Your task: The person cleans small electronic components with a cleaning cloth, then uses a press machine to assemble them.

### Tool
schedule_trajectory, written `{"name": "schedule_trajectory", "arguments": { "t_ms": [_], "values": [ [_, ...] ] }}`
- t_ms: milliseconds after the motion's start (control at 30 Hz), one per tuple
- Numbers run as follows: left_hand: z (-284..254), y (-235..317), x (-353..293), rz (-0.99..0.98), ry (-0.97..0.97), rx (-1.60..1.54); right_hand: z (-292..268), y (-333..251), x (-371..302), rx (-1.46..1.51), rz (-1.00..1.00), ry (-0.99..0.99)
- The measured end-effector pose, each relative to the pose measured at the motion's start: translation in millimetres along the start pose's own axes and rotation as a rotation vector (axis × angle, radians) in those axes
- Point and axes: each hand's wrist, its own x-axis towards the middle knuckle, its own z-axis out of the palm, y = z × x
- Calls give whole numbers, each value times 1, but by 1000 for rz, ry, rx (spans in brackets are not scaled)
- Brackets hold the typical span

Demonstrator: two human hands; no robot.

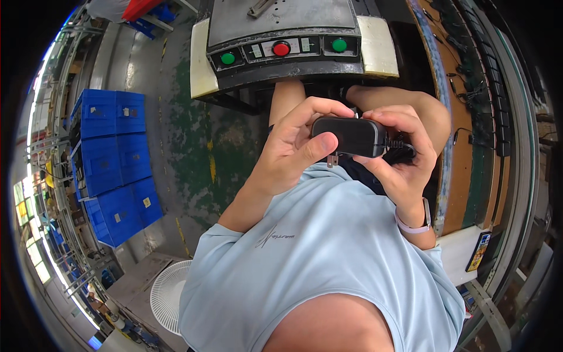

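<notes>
Between my two hands, in front of my chest, is a black power adapter (349, 134) with metal plug prongs (332, 161) pointing toward me. My left hand (302, 138) grips its left end, thumb across the near face and fingers over the far side. My right hand (404, 138) is closed around the right end, where the ribbed cord (399, 144) comes out. The coiled black cable lies against the right palm, partly hidden by the fingers.
Ahead stands a machine with a metal top (281, 23), a red button (281, 48) and green buttons (339, 44). Blue bins (117, 161) are stacked at the left, near a white fan (170, 296). Along the right runs a bench (463, 146) bearing several black cables.
</notes>
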Motion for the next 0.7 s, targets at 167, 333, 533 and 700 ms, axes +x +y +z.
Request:
{"name": "schedule_trajectory", "arguments": {
  "t_ms": [167,333,533,700],
  "values": [
    [0,-5,3,104,42,217,-1,4,6,-203,-128,-51],
    [-6,-13,9,205,46,311,-2,10,7,-272,-159,-116],
    [-19,-16,15,219,34,295,0,11,14,-327,-86,-206],
    [-24,-14,14,199,55,303,6,11,17,-290,10,-232]
  ]
}}
